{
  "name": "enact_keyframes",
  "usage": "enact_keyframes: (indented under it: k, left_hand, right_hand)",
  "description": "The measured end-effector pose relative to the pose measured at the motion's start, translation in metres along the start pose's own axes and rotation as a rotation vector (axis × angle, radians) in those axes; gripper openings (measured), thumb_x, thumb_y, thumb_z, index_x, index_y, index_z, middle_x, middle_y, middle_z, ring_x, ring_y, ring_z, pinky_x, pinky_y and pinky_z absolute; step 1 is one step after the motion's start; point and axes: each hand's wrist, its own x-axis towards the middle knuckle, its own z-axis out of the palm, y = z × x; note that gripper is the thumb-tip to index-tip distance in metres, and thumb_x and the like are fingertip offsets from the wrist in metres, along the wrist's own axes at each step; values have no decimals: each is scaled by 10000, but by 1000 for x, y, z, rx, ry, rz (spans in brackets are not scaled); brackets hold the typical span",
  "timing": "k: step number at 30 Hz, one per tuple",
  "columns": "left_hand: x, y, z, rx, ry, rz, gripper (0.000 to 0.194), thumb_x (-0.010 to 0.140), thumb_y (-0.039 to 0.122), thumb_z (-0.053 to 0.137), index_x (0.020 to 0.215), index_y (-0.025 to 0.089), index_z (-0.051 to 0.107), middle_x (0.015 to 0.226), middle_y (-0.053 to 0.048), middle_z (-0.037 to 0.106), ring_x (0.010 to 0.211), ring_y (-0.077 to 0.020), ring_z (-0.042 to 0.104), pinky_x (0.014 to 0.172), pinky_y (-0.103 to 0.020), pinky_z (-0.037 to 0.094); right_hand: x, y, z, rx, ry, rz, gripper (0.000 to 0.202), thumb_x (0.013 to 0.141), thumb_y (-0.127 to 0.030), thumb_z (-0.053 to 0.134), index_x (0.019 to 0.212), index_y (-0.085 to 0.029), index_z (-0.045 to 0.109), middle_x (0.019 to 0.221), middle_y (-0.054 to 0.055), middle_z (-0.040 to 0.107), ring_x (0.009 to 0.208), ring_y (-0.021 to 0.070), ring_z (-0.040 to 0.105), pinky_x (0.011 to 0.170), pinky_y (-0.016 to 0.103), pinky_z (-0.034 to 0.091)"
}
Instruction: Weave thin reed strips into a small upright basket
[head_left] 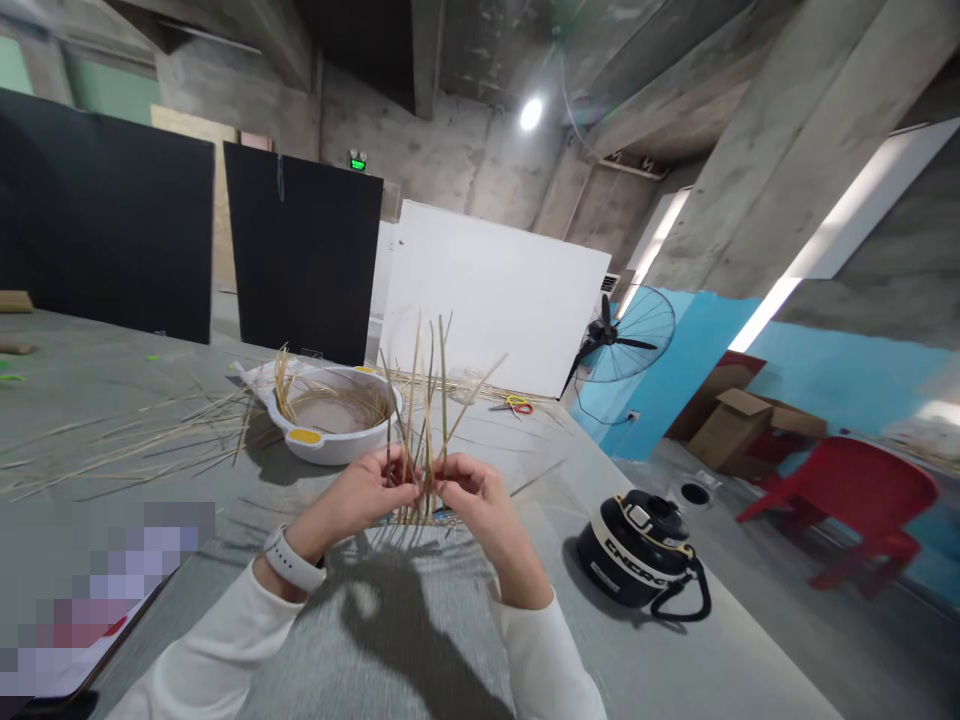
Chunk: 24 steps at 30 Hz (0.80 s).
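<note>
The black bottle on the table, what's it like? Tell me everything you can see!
The bottle is fat and short, and looks like hard plastic or metal. A pale band with big dark letters goes around it. It has a dark lid with a pale latch, and a black strap loops down at one side. It stands upright on the grey table, beyond the right hand, and no hand touches it.

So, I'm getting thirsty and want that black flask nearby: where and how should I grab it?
Use your right hand, probably coming from the outer right side of the black flask, and hook the carry loop. The flask looks upright, and the loop sticks out rightward, away from the strands. Its stiffness isn't clear, so lift gently.
</note>
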Motion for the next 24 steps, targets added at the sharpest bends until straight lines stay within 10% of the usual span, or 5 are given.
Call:
enact_keyframes:
  k: [6, 24]
  left_hand:
    - [-1, 1, 3, 90, 26, 23, 178, 691, 255, 596, 841, 165, 567, 701, 19, 564, 602, -119, 505, 549, -226, 378]
    - [4, -3, 0, -89, -58, 110, 234, 814, 391, 541, 892, 171, 547, 854, -27, 566, 829, -160, 534, 803, -302, 443]
  right_hand:
    - [1, 4, 2, -192, 118, -91, 216, 794, -304, 551, 645, -152, 588, 609, 4, 569, 596, 128, 499, 574, 243, 402]
    - [1, 8, 2, -36, -44, -20, 352, 800, -306, 544, 1125, -169, 540, 633, -32, 541, 596, 123, 519, 561, 239, 408]
